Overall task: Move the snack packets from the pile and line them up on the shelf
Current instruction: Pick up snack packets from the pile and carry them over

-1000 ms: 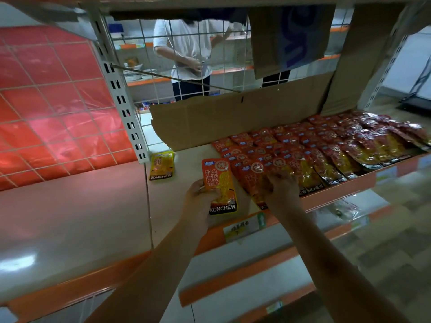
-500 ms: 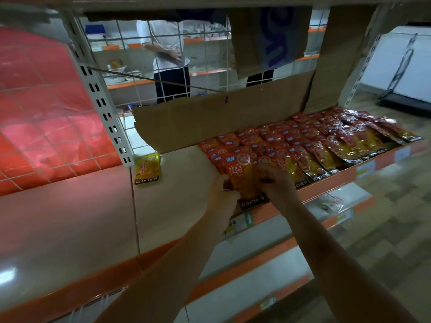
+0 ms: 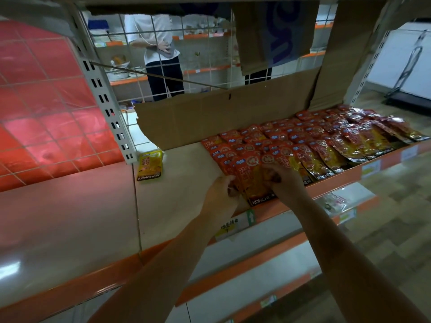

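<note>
Several rows of red-and-orange snack packets (image 3: 310, 145) lie overlapped on the shelf (image 3: 184, 197), running from the middle to the right end. At the left end of the front row lies an orange KONCHEW packet (image 3: 253, 185). My left hand (image 3: 221, 194) pinches its left edge, and my right hand (image 3: 283, 183) grips its right side with curled fingers. A single yellow KONCHEW packet (image 3: 150, 166) lies apart at the back left, beside the shelf upright.
A cardboard sheet (image 3: 221, 115) stands along the shelf's back. The perforated upright (image 3: 105, 99) and a red tiled panel (image 3: 46, 101) are at left. Behind the wire grid a person (image 3: 158, 54) stands. Price tags (image 3: 235, 226) hang on the orange front edge; lower shelves lie below.
The orange packet in my left hand moved right and now lies against the front row's left end. My right hand has closed onto its right side. The view shifted left.
</note>
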Tool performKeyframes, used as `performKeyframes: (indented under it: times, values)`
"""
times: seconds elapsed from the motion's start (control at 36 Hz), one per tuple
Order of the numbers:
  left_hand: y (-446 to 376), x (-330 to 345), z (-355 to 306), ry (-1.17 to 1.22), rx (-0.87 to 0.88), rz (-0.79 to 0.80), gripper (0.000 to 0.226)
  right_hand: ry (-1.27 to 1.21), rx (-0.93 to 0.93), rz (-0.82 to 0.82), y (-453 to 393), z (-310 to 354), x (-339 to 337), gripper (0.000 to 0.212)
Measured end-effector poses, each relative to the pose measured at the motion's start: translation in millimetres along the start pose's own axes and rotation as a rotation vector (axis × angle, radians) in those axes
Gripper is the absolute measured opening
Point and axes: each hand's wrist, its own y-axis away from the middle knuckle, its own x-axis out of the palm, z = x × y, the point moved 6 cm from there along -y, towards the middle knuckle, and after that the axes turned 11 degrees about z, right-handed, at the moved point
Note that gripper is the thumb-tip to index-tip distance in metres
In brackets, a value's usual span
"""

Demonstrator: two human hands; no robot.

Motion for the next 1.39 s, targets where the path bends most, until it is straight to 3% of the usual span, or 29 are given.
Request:
performKeyframes:
  times: [0.25,0.5,0.67,0.83,0.94,1.39]
  values:
    - [4,-2,-12,-0.174,0.054,0.046,0.045,0.067,-0.036,0.037,10,13,5,0.051]
    - [7,-6,-14,-0.275,0.078,0.049,0.048,0.163,0.076,0.078,5,2,5,0.056]
    - [7,-10,-6,-0.418,0.070,0.063,0.054,0.326,0.078,-0.008,9,13,7,0.049]
    - [17,-30,5,-0.552,0.059,0.030,0.054,0.390,-0.143,-0.028,16,57,33,0.037]
    - [34,-58,22,-0.598,-0.015,-0.029,0.055,0.398,-0.190,0.103,8,87,70,0.040]
    - [183,-233,161,-0.642,-0.259,-0.355,0.049,0.461,-0.601,0.298,19,271,264,0.039]
